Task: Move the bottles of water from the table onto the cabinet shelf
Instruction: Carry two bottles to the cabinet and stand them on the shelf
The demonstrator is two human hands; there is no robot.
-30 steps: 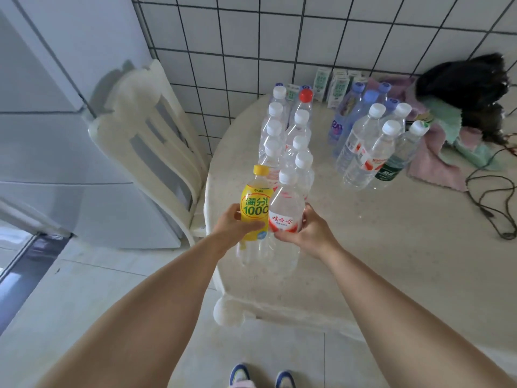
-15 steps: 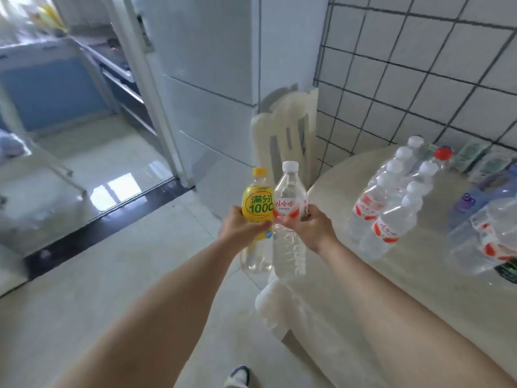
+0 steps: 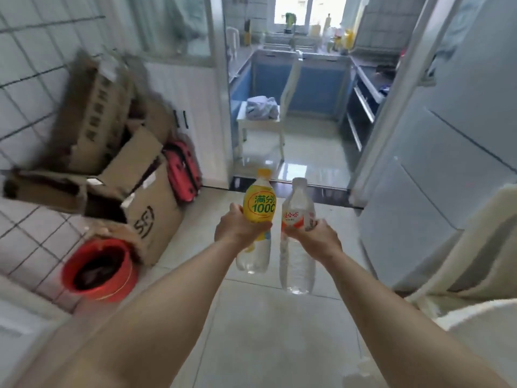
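Note:
My left hand (image 3: 237, 230) grips a clear bottle with a yellow label and yellow cap (image 3: 258, 211), held upright over the floor. Beside it, my right hand (image 3: 316, 238) holds a clear water bottle with a red-and-white label (image 3: 297, 264), also upright. The two bottles are a small gap apart in the middle of the view. The table with the other bottles is out of sight; only its pale edge (image 3: 475, 317) shows at the lower right. No cabinet shelf can be made out.
Open cardboard boxes (image 3: 120, 175) are stacked at the left wall, with a red bucket (image 3: 98, 268) in front and a red bag (image 3: 183, 170) behind. A white chair (image 3: 472, 247) stands at the right by a grey fridge (image 3: 436, 163). Ahead, a doorway opens onto a kitchen.
The view has swung left, away from the table, toward the boxes and kitchen doorway. Both hands still hold their bottles, now slightly farther apart.

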